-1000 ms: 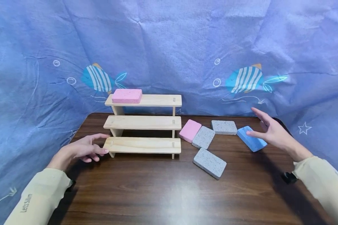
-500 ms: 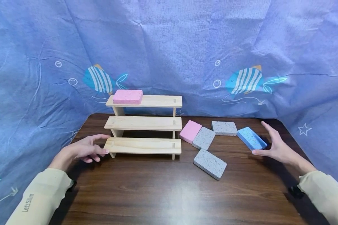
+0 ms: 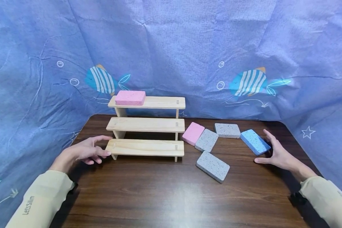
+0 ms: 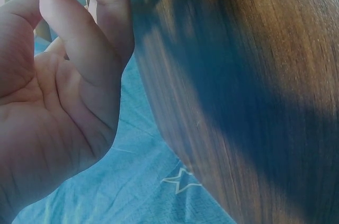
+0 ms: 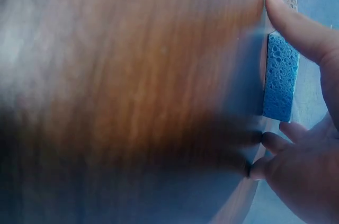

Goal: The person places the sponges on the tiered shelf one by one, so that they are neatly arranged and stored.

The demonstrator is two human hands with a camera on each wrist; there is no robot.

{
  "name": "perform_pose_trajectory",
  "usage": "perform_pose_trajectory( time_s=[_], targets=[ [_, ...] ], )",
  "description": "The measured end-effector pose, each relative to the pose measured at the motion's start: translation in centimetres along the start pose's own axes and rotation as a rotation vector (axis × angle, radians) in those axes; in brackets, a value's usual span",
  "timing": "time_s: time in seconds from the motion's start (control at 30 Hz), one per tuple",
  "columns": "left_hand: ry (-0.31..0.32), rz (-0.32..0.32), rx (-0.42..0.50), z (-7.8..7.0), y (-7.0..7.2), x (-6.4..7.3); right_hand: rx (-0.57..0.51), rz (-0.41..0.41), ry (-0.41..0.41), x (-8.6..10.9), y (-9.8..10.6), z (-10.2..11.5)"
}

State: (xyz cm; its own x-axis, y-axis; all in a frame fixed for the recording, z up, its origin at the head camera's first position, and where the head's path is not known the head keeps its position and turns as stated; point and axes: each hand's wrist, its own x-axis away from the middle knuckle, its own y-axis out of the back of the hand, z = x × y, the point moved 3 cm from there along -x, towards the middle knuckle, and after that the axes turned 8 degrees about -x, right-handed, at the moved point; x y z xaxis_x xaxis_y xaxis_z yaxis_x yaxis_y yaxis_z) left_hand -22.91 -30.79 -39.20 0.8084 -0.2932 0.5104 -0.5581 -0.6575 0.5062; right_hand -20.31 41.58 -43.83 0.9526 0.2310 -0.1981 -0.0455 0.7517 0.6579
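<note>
My left hand (image 3: 84, 151) is at the left end of a three-tier wooden display rack (image 3: 145, 144), its index finger and thumb gripping the end of the lowest shelf. In the left wrist view, the other fingers of the left hand (image 4: 85, 70) are bent. At the right, my right hand (image 3: 279, 154) spreads thumb and fingers about the near end of a blue sponge (image 3: 255, 141) lying on the table. The right wrist view shows a gap between the thumb (image 5: 296, 25) and the blue sponge (image 5: 280, 78), with fingertips beyond its other end.
A pink sponge (image 3: 130, 98) sits on the top shelf's left. Right of the rack lie another pink sponge (image 3: 193, 133) and three grey sponges, one nearest me (image 3: 213, 166). A blue fish-print cloth (image 3: 171, 47) hangs behind the dark wooden table (image 3: 148, 196).
My right hand has come down from above the blue sponge and moved back toward me, to its near right side. The left hand stays at the rack. No sponge has visibly moved.
</note>
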Motion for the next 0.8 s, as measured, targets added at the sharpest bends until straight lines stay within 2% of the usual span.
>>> perform_pose_trajectory(
  time_s=[0.47,0.8],
  targets=[
    [-0.005,-0.007,-0.001,0.08,-0.06,-0.06,0.087,0.005,-0.110,-0.25,-0.01,0.05],
    [-0.003,-0.011,-0.017,-0.06,-0.11,0.07,0.114,0.017,-0.241,-0.60,-0.16,-0.05]
  ],
)
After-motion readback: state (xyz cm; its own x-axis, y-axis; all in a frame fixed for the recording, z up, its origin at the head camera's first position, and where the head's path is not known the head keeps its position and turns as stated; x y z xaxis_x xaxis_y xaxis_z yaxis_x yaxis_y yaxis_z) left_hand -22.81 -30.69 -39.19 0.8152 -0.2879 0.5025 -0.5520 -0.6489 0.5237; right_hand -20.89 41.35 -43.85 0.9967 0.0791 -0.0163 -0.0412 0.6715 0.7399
